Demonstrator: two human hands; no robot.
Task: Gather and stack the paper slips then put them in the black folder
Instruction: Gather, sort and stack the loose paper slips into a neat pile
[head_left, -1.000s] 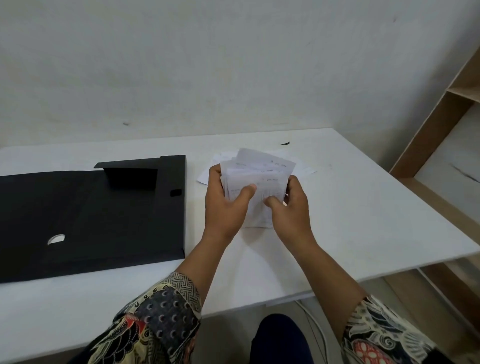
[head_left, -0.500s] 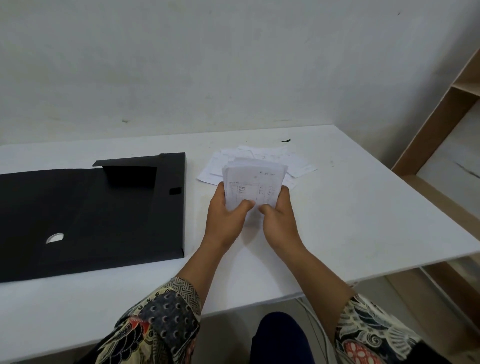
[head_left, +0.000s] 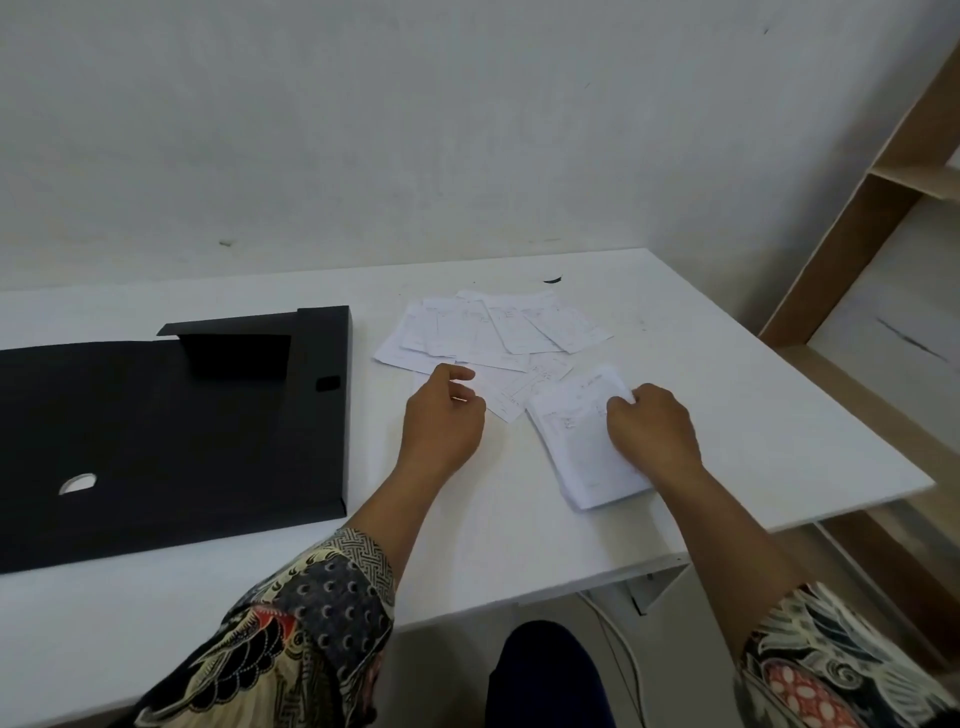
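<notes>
Now stack (head_left: 587, 441) is down on table (head_left: 779, 415) under gripping right hand (head_left: 652, 434), no longer held by both, while left hand (head_left: 441, 415), half-curled and empty, reaches loose slips (head_left: 493, 327); folder (head_left: 156, 426) open, gathering unfinished.

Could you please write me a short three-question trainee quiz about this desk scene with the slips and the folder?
1. True or false: the black folder lies open on the table.
2. Which hand rests on the stacked slips?
3. Multiple choice: the loose slips lie A) inside the folder, B) on the table beyond the hands, C) on the floor.

Key: 1 true; 2 the right hand; 3 B.
</notes>
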